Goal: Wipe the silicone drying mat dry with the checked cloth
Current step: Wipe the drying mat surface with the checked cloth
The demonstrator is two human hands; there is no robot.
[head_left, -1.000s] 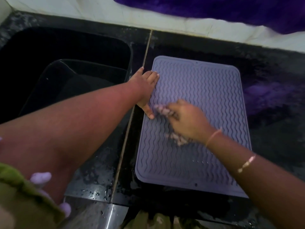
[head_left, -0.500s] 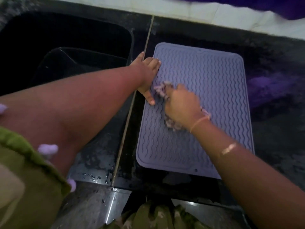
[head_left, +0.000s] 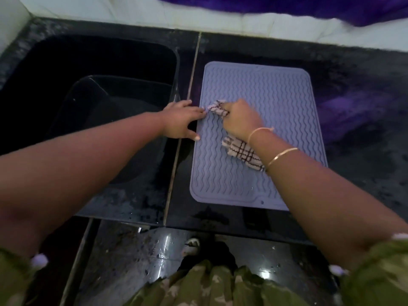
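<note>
Mat (head_left: 276, 102): lavender-grey silicone, wavy ridges, raised rim. Lies flat on the dark, speckled bench (head_left: 366, 164), just right of the seam beside the sink (head_left: 66, 62). Long side runs away from the person.

Cloth (head_left: 241, 153): white with dark brown checks, bunched up. It sits on the left half of the mat, under the right hand (head_left: 241, 121). One tuft pokes out past the knuckles toward the mat's left edge; a longer tail trails out beneath the wrist toward the near side.

Right hand: fingers curled round the cloth, gripping it and pressing it to the mat. Two thin gold bangles (head_left: 281, 154) on that wrist.

Left hand (head_left: 181, 122): fingers straight and spread, holding nothing. Palm down on the bench strip between sink and mat, fingertips at the mat's left rim, just beside the cloth's tuft; thumb touches the rim nearer the person.

A dark tub (head_left: 106, 111) stands in the sink. Purple fabric (head_left: 309, 7) hangs over the pale wall behind. Water drops on the near bench edge. Green patterned sleeves at the bottom.
</note>
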